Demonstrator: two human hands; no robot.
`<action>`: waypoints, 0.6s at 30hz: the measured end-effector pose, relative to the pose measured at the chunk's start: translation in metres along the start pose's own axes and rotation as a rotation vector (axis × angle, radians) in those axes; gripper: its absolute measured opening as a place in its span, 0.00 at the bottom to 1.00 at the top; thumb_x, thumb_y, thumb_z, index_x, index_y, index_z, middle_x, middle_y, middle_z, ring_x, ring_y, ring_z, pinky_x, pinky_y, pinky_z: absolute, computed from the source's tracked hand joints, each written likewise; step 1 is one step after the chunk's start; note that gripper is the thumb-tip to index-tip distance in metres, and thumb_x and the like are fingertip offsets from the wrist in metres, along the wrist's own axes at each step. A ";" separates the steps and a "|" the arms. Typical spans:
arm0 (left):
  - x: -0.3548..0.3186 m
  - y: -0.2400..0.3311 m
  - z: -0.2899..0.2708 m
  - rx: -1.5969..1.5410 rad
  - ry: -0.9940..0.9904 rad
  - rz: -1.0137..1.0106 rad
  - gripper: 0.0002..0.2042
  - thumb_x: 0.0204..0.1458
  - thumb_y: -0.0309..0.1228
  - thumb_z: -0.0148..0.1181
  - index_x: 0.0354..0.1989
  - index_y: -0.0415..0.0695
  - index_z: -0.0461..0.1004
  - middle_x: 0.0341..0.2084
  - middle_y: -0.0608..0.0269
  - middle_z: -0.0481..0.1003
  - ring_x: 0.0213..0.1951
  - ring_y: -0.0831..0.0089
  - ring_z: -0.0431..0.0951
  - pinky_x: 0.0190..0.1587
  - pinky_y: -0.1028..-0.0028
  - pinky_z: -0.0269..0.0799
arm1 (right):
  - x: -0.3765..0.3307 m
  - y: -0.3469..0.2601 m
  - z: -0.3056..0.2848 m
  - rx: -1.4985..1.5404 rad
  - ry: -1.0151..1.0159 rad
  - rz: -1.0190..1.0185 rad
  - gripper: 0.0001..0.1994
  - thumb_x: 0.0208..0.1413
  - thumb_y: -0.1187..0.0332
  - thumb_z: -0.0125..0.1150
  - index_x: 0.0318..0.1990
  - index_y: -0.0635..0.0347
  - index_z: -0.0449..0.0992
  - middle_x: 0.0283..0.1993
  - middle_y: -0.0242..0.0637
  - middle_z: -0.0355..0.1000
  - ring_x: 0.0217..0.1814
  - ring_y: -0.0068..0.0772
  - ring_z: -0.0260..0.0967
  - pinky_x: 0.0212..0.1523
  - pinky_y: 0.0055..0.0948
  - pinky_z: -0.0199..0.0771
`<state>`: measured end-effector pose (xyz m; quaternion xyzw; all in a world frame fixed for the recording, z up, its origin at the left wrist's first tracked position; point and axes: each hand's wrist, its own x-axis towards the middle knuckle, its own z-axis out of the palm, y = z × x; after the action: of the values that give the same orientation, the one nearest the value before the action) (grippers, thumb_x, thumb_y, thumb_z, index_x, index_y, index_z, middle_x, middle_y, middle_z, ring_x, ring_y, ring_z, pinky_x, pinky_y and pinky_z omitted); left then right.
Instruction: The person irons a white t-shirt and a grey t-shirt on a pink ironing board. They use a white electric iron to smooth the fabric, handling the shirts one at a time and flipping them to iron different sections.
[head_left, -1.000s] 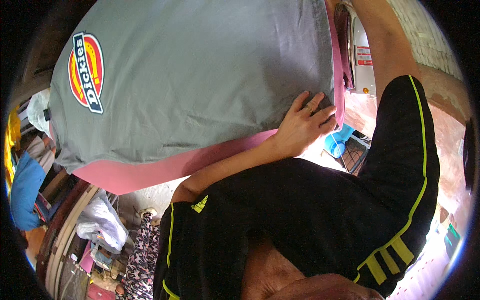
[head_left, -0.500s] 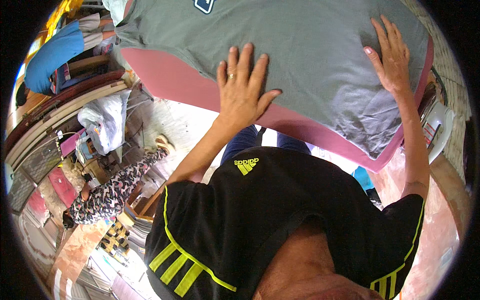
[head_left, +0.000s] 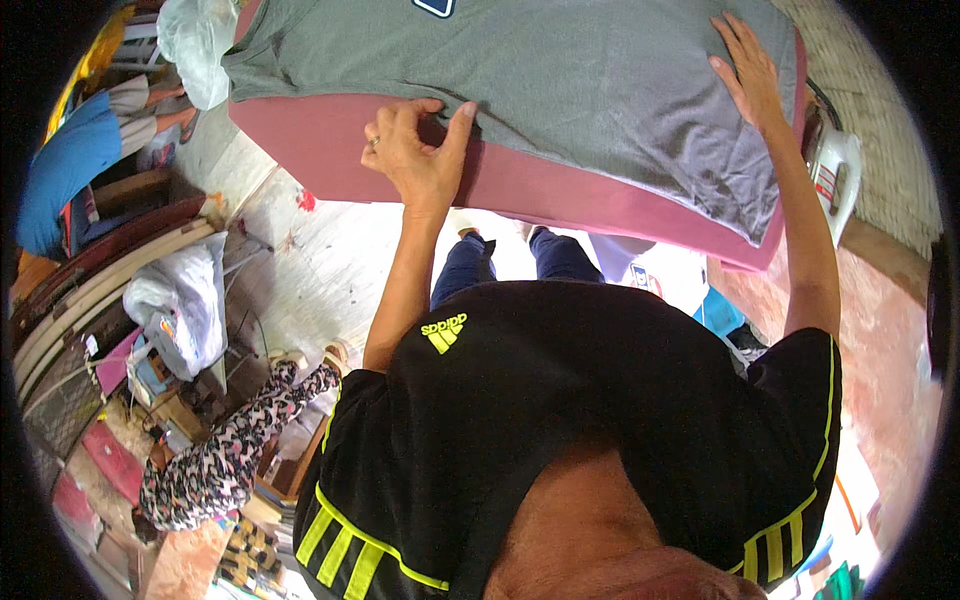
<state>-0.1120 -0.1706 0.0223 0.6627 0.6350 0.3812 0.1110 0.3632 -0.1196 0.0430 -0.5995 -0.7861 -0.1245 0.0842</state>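
Observation:
A grey T-shirt (head_left: 560, 90) lies spread flat over a pink padded board (head_left: 560, 195) in front of me. My left hand (head_left: 415, 150) pinches the shirt's near hem at the board's front edge, thumb up against the cloth. My right hand (head_left: 748, 70) rests flat and open on the shirt near its right side, fingers spread. A dark patch (head_left: 435, 6) on the shirt shows at the top edge.
A person in patterned trousers (head_left: 225, 460) sits on the floor at lower left among bags and clutter. A white plastic bag (head_left: 185, 300) lies on the floor left. A white jug (head_left: 835, 170) stands right of the board. Another person in blue (head_left: 70, 175) is at far left.
My left hand slid from lying flat on the shirt down to its near hem and now pinches it. My right hand stays pressed on the shirt's right side.

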 end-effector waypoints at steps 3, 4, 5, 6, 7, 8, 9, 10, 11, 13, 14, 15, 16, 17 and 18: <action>0.001 0.000 0.005 0.031 -0.068 0.117 0.16 0.40 0.48 0.73 0.29 0.51 0.81 0.34 0.70 0.71 0.44 0.66 0.66 0.47 0.58 0.51 | -0.010 -0.006 0.020 -0.073 0.017 0.159 0.30 0.64 0.44 0.46 0.69 0.44 0.60 0.74 0.37 0.52 0.75 0.49 0.49 0.70 0.49 0.50; 0.001 -0.001 0.006 0.018 -0.078 0.144 0.16 0.40 0.49 0.72 0.29 0.50 0.81 0.34 0.70 0.71 0.44 0.65 0.66 0.47 0.58 0.51 | -0.017 -0.014 0.032 -0.068 0.043 0.229 0.30 0.63 0.44 0.46 0.69 0.43 0.60 0.74 0.36 0.52 0.74 0.49 0.49 0.70 0.50 0.50; 0.001 -0.002 0.006 0.009 -0.086 0.170 0.16 0.40 0.49 0.72 0.28 0.50 0.81 0.34 0.69 0.71 0.44 0.65 0.66 0.46 0.58 0.51 | -0.023 -0.027 0.040 -0.059 0.071 0.297 0.29 0.63 0.44 0.46 0.69 0.42 0.60 0.74 0.36 0.52 0.74 0.48 0.49 0.70 0.51 0.49; -0.001 -0.003 0.005 0.013 -0.086 0.187 0.17 0.40 0.50 0.72 0.28 0.50 0.81 0.34 0.68 0.71 0.44 0.65 0.66 0.46 0.58 0.51 | -0.025 -0.052 0.041 -0.106 0.054 0.315 0.29 0.63 0.44 0.47 0.69 0.41 0.60 0.74 0.36 0.52 0.74 0.48 0.49 0.70 0.52 0.49; -0.003 -0.005 0.005 0.042 -0.114 0.162 0.18 0.40 0.52 0.71 0.29 0.50 0.82 0.35 0.68 0.71 0.45 0.64 0.66 0.47 0.57 0.52 | -0.026 -0.089 0.035 -0.150 0.041 0.329 0.29 0.63 0.43 0.47 0.69 0.40 0.61 0.74 0.35 0.52 0.74 0.48 0.49 0.70 0.53 0.49; -0.002 -0.007 0.004 0.067 -0.150 0.148 0.20 0.40 0.54 0.71 0.30 0.50 0.82 0.36 0.67 0.71 0.46 0.63 0.67 0.49 0.57 0.52 | -0.032 -0.117 0.026 -0.198 0.025 0.357 0.29 0.63 0.43 0.47 0.69 0.39 0.61 0.74 0.35 0.53 0.74 0.47 0.49 0.70 0.53 0.48; -0.002 -0.009 0.001 0.099 -0.177 0.122 0.22 0.40 0.56 0.70 0.32 0.49 0.82 0.37 0.66 0.71 0.47 0.62 0.67 0.50 0.56 0.52 | -0.033 -0.131 0.020 -0.118 0.117 0.359 0.29 0.62 0.43 0.49 0.68 0.38 0.62 0.73 0.33 0.54 0.75 0.44 0.49 0.69 0.55 0.48; -0.003 -0.009 -0.002 0.091 -0.215 0.137 0.22 0.40 0.57 0.70 0.32 0.50 0.82 0.37 0.65 0.71 0.48 0.61 0.67 0.50 0.56 0.52 | -0.034 -0.134 0.014 -0.135 0.113 0.379 0.28 0.62 0.43 0.49 0.68 0.39 0.63 0.72 0.33 0.56 0.74 0.45 0.50 0.69 0.54 0.50; -0.004 -0.007 -0.004 0.088 -0.248 0.154 0.22 0.41 0.57 0.69 0.32 0.50 0.82 0.38 0.64 0.71 0.48 0.60 0.66 0.50 0.55 0.52 | -0.036 -0.132 0.010 -0.147 0.115 0.398 0.28 0.62 0.44 0.50 0.67 0.39 0.63 0.72 0.33 0.57 0.73 0.46 0.52 0.69 0.54 0.51; 0.001 -0.007 -0.010 0.037 -0.309 0.163 0.22 0.40 0.57 0.69 0.30 0.50 0.81 0.38 0.62 0.71 0.48 0.58 0.66 0.49 0.54 0.52 | -0.035 -0.132 0.010 -0.071 0.108 0.446 0.28 0.62 0.44 0.51 0.67 0.38 0.63 0.72 0.31 0.57 0.74 0.45 0.50 0.69 0.55 0.49; 0.001 -0.005 -0.013 0.007 -0.323 0.156 0.22 0.40 0.57 0.69 0.29 0.50 0.81 0.38 0.62 0.70 0.48 0.58 0.66 0.49 0.54 0.52 | -0.039 -0.127 0.010 -0.008 0.090 0.475 0.28 0.61 0.43 0.52 0.67 0.35 0.63 0.73 0.29 0.54 0.76 0.43 0.46 0.70 0.57 0.45; 0.001 -0.004 -0.015 -0.028 -0.337 0.145 0.22 0.40 0.57 0.69 0.28 0.50 0.80 0.37 0.62 0.70 0.47 0.59 0.66 0.48 0.54 0.52 | -0.038 -0.127 0.009 -0.022 0.084 0.469 0.28 0.61 0.43 0.51 0.67 0.36 0.63 0.73 0.28 0.54 0.76 0.41 0.47 0.70 0.56 0.46; 0.000 -0.003 -0.016 -0.071 -0.357 0.138 0.22 0.40 0.57 0.69 0.28 0.51 0.80 0.37 0.63 0.70 0.47 0.59 0.66 0.48 0.54 0.51 | -0.039 -0.127 0.007 -0.044 0.077 0.470 0.27 0.62 0.44 0.51 0.67 0.36 0.63 0.73 0.28 0.55 0.76 0.40 0.48 0.70 0.54 0.47; -0.002 -0.004 -0.016 -0.047 -0.344 0.156 0.21 0.40 0.57 0.70 0.27 0.51 0.80 0.37 0.63 0.70 0.46 0.59 0.66 0.48 0.55 0.51 | -0.041 -0.126 0.006 -0.070 0.069 0.480 0.27 0.62 0.44 0.50 0.67 0.36 0.63 0.73 0.28 0.55 0.75 0.38 0.48 0.70 0.52 0.48; -0.004 -0.007 -0.015 -0.025 -0.334 0.175 0.21 0.40 0.57 0.70 0.27 0.51 0.79 0.36 0.63 0.70 0.46 0.59 0.65 0.48 0.55 0.51 | -0.041 -0.124 0.006 -0.065 0.078 0.477 0.27 0.62 0.44 0.50 0.67 0.36 0.63 0.73 0.27 0.55 0.75 0.38 0.48 0.70 0.52 0.48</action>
<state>-0.1266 -0.1784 0.0265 0.7679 0.5430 0.2821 0.1893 0.2543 -0.1864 0.0141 -0.7653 -0.6141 -0.1495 0.1221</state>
